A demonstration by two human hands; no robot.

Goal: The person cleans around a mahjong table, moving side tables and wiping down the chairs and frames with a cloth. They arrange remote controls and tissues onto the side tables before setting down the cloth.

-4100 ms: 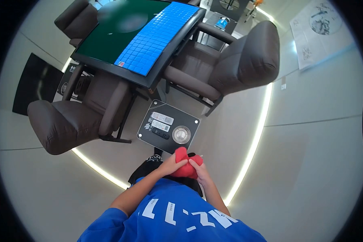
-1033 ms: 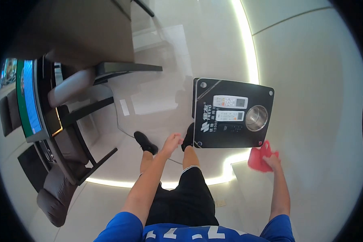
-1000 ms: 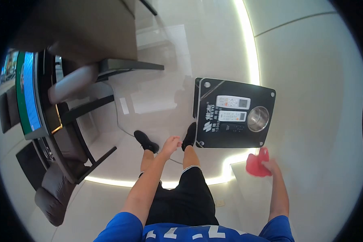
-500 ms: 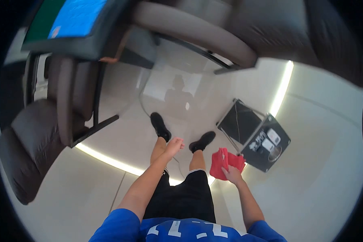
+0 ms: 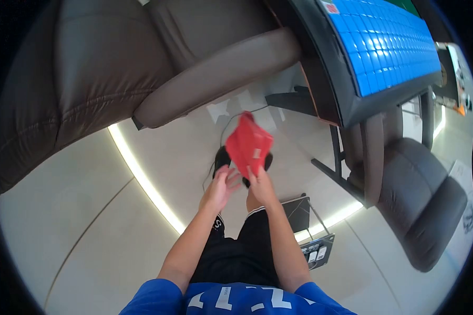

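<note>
Clearly, the red cloth (image 5: pixel 248 143) is near the middle of the frame, its lower end pinched by the right hand (image 5: pixel 260 185). Just beside it, the left hand (image 5: pixel 219 190) has its fingers spread; I can't tell whether they touch. It looks light, soft and floppy, best held by corners or edges.
</note>
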